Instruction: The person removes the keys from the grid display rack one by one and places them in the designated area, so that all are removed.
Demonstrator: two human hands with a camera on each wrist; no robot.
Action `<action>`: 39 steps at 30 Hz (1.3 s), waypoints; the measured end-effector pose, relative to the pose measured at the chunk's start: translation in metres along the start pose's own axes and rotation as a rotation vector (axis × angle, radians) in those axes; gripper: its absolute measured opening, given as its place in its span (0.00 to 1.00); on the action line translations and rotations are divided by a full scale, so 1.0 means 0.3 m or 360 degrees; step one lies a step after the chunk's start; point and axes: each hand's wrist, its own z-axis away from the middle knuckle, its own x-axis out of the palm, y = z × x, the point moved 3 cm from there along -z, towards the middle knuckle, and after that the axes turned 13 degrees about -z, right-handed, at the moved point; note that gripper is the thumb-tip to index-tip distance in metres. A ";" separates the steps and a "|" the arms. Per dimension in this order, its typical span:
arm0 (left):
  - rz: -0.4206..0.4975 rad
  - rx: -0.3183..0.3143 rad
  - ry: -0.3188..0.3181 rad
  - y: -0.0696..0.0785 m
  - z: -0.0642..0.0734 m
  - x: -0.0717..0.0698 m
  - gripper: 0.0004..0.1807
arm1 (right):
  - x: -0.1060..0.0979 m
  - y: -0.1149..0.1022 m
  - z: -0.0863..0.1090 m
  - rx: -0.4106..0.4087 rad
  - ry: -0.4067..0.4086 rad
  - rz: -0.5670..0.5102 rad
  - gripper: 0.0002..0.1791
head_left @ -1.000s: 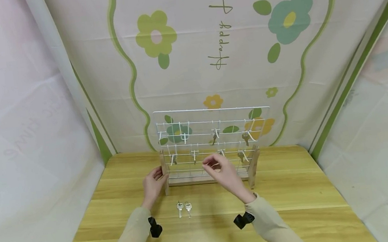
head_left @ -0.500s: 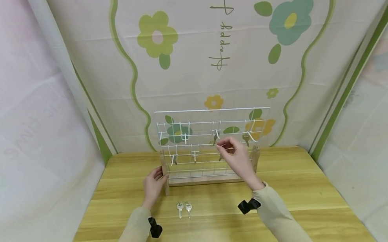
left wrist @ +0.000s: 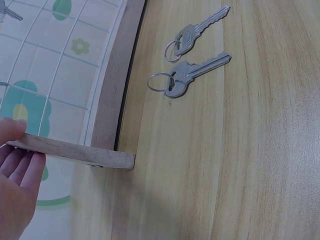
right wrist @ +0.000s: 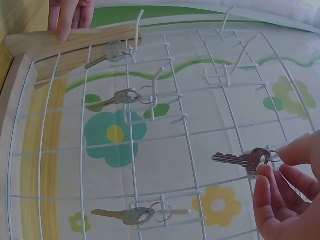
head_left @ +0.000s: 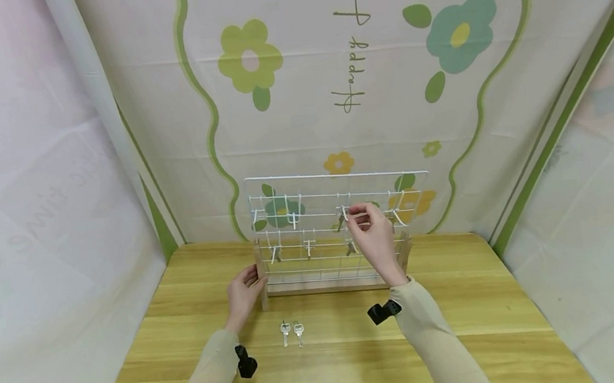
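A white wire grid rack (head_left: 319,269) with hooks stands in a wooden frame, with several keys hanging on it. My left hand (head_left: 243,293) grips the frame's left wooden upright (left wrist: 75,151), thumb on one side and fingers on the other. At the upper row's middle hook, my right hand (head_left: 373,233) pinches the ring of a silver key (right wrist: 240,159) between thumb and fingertips; the fingers hide the hook there. Below that, a key (right wrist: 127,216) hangs on a lower hook, and two more keys (right wrist: 122,97) hang further left along the lower row.
Two loose silver keys with rings, a left key (head_left: 285,332) and a right key (head_left: 299,333), lie on the wooden table (head_left: 347,362) in front of the rack. A bare hook (right wrist: 245,52) shows at the rack's upper left. A flowered cloth (head_left: 305,123) hangs behind.
My right hand has moved up and to the right from before the lower row to the upper middle hook and its key. My left hand has stayed on the upright.
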 end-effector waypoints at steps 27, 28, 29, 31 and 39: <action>-0.0003 0.0016 0.0027 0.004 0.005 -0.002 0.26 | -0.004 -0.023 0.026 -0.0070 -0.0090 0.0009 0.04; -0.0004 0.0017 0.0026 0.006 0.006 -0.003 0.26 | -0.006 -0.026 0.030 -0.0069 -0.0093 0.0000 0.04; -0.0002 0.0015 0.0024 0.006 0.006 -0.003 0.26 | -0.008 -0.026 0.033 -0.0070 -0.0097 -0.0002 0.04; -0.0006 0.0013 0.0016 0.008 0.008 -0.004 0.26 | -0.012 -0.028 0.039 -0.0069 -0.0104 -0.0016 0.05; 0.0004 -0.0001 0.0009 0.007 0.005 -0.005 0.26 | -0.030 -0.036 0.053 -0.0038 -0.0137 -0.0036 0.04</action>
